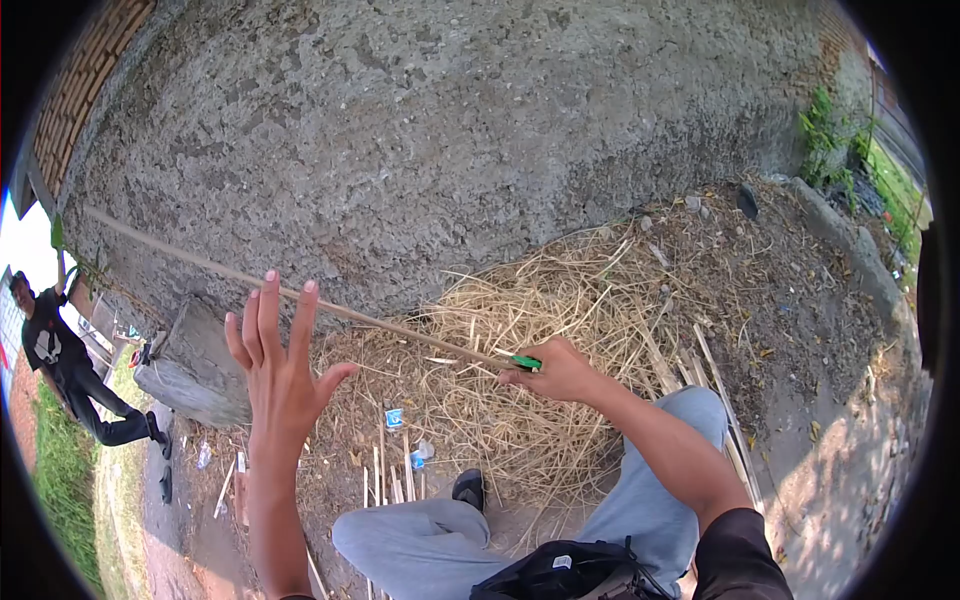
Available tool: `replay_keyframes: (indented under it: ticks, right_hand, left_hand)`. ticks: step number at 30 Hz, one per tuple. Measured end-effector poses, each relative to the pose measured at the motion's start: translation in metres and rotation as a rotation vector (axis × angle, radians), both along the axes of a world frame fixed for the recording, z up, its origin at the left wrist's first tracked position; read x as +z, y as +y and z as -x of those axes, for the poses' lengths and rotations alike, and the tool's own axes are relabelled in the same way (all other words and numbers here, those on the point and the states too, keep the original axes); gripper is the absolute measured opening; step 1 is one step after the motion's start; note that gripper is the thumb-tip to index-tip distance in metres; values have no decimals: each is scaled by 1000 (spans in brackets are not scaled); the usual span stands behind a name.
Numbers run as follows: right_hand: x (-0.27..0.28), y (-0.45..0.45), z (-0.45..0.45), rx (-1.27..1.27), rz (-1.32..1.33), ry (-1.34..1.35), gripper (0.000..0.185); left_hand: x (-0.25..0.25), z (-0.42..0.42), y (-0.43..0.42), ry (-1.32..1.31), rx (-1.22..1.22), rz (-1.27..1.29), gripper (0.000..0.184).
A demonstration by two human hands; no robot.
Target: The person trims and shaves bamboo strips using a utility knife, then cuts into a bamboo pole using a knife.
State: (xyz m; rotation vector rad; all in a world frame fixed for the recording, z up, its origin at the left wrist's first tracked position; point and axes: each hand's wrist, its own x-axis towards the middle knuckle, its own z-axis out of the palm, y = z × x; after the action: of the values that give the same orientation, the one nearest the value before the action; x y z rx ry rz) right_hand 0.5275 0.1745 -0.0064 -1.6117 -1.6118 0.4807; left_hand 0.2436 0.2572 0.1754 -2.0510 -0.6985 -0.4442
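Note:
A long, thin strip (400, 330), brown and cane-like, runs from the upper left down to the centre. Its near end is at my right hand (553, 370), whose fingers are wrapped round a small green-handled tool (526, 362), the strip's end meeting it. My left hand (278, 370) is raised at the left with fingers spread and thumb out, crossing the strip's middle stretch; it does not grip it. Beneath and behind the strip lies a heap of pale shavings (540, 410).
A rough grey wall (450, 130) rises ahead. Split sticks (395, 465) lie near my legs (420, 540). At the left are a large stone block (195, 370) and a person in black (70, 360). A concrete kerb (850, 240) runs along the right.

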Motion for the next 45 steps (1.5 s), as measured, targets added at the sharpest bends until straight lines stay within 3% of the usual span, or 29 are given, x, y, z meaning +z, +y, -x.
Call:
replay_keyframes:
  ticks: [1,2,5,8,9,11,15,17,20,26,28,30,32,35,39,41,45]
  right_hand:
    - [4,-1,1,-14,162,185,28]
    - [-9,5,1,35,139,434,35]
    - [10,-5,8,-32,195,534,31]
    - [-10,4,12,-27,21,682,30]
    - [-13,6,15,-40,-59,734,29]
    - [-17,11,17,-57,-74,754,30]
    - [-32,24,20,-140,-127,745,32]
    - [-31,27,24,-159,-162,755,33]
    - [-27,27,31,-165,-153,726,26]
    - [-31,26,42,-201,-172,632,23]
    - [-33,25,44,-223,-174,622,24]
    - [-38,27,40,-268,-85,502,27]
    - [-22,20,37,-214,-56,398,30]
    - [-13,13,26,-100,5,245,40]
    - [-26,6,23,23,-98,111,32]
    - [-30,3,29,-96,-43,-226,24]
    - [-30,-9,31,-188,-35,-337,18]
  left_hand:
    - [-13,-8,-8,-234,-149,153,75]
    - [-30,-16,-17,-468,-297,310,78]
    - [-112,-40,-38,-700,-377,1041,69]
    - [-195,-65,-51,-824,-466,1727,59]
    - [-212,-73,-56,-823,-464,1736,59]
    - [-231,-83,-66,-959,-528,2125,51]
    - [-242,-84,-63,-1002,-526,2218,38]
    - [-242,-80,-63,-1114,-364,2267,27]
    - [-241,-77,-63,-1135,-323,2157,23]
    - [-243,-82,-71,-1350,-348,2189,36]
    - [-244,-78,-70,-1295,-325,2208,38]
    - [-242,-76,-69,-1236,-314,2225,41]
    - [-229,-74,-71,-1383,-196,2196,41]
    - [-234,-69,-63,-1486,-252,2211,39]
    - [-232,-60,-61,-1494,-181,2228,38]
    - [-224,-57,-64,-1433,-206,2379,40]
    - [-220,-58,-68,-1400,-212,2487,39]
